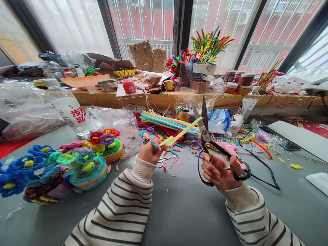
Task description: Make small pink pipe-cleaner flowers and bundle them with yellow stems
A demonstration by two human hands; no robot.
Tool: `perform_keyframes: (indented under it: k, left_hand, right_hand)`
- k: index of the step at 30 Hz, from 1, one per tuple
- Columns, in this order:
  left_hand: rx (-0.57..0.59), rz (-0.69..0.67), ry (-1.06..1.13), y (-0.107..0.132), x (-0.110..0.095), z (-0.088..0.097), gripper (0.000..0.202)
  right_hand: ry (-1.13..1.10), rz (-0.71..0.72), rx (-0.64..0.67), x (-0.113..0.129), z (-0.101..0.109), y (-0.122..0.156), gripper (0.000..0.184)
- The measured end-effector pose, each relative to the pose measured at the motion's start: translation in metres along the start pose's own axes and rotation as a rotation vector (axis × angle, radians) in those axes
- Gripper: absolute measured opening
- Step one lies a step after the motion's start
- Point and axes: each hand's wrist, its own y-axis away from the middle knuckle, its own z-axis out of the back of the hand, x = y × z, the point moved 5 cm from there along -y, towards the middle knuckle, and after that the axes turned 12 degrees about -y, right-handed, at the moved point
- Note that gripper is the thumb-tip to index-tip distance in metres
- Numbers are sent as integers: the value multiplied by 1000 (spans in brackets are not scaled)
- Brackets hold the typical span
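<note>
My left hand point(150, 152) is closed around a bunch of pale yellow pipe cleaners point(180, 133) that point up and to the right. My right hand point(219, 172) grips the black handles of large scissors point(205, 131). The blades stand apart, and the tips of the yellow pipe cleaners lie between them. Both arms wear striped sleeves and hover over the grey table point(179, 205).
Finished pipe-cleaner flower coasters point(89, 164) lie at the left, with blue flowers point(23, 167) beside them. A bundle of coloured pipe cleaners point(166, 121), small scissors point(164, 160), a pink glue gun point(230, 148) and scraps lie behind my hands. A cluttered wooden shelf point(164, 97) runs along the window.
</note>
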Motion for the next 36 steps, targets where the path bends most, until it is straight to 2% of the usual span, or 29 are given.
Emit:
perform_keyframes:
  k: [2, 6, 10, 12, 15, 18, 20, 22, 26, 29, 32, 36]
  left_hand:
    - [3, -1, -15, 0, 1, 0, 25]
    - [-17, -17, -27, 0, 3, 0, 24]
    - [-59, -19, -53, 1, 4, 1, 24]
    - [-117, 15, -92, 2, 3, 5, 24]
    - [-176, 76, -148, 3, 1, 10, 22]
    - [-212, 140, -204, 4, 0, 15, 19]
    - [-227, 191, -183, 4, 1, 17, 17]
    - [-170, 267, -12, 2, 6, 13, 15]
    - [53, 469, 712, -3, 14, -5, 22]
    - [129, 511, 1119, -6, 11, -11, 24]
    - [171, 545, 1224, -4, 10, -13, 21]
    - [75, 609, 1036, -1, 20, -12, 26]
  right_hand:
    - [5, 3, 11, 0, 2, 0, 46]
    - [-28, 30, 71, 5, 5, 1, 26]
    - [66, 131, -83, 18, 14, 1, 28]
    - [141, 130, -99, 21, 12, 1, 33]
    - [177, 35, -9, 15, 1, 1, 48]
    - [149, -137, 122, 0, -9, 3, 65]
    - [126, -234, 229, -11, -15, 6, 69]
    - [106, -280, 305, -18, -17, 8, 69]
    - [82, -269, 365, -24, -15, 9, 68]
    - [83, -247, 361, -24, -12, 8, 67]
    - [94, -232, 351, -24, -9, 7, 65]
    - [96, -232, 328, -25, -8, 7, 65]
